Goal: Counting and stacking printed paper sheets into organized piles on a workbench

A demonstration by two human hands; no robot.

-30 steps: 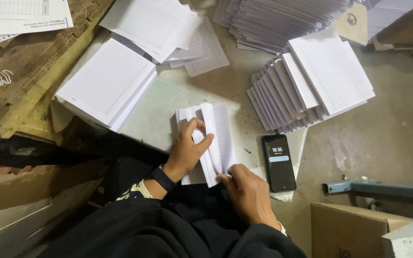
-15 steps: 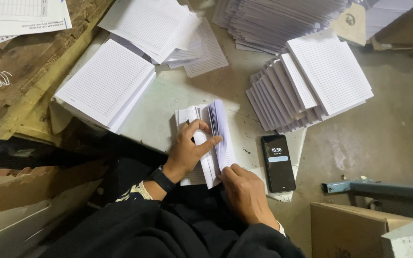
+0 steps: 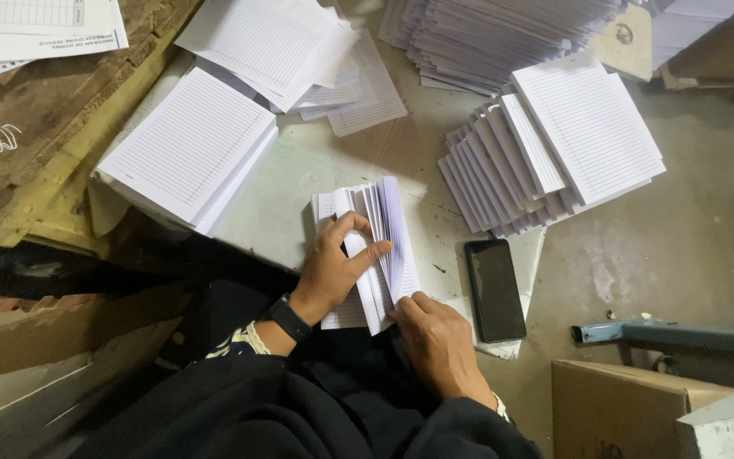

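Fanning a small bundle of lined sheets on the grey table, the left hand pinches several leaves between thumb and fingers. The right hand presses the bundle's near edge, fingers seemingly together. A black phone lies just beside.

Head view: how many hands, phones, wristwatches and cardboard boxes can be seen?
Hands: 2 (left hand, right hand)
Phones: 1 (phone)
Wristwatches: 1 (watch)
Cardboard boxes: 1 (box)
Total: 5
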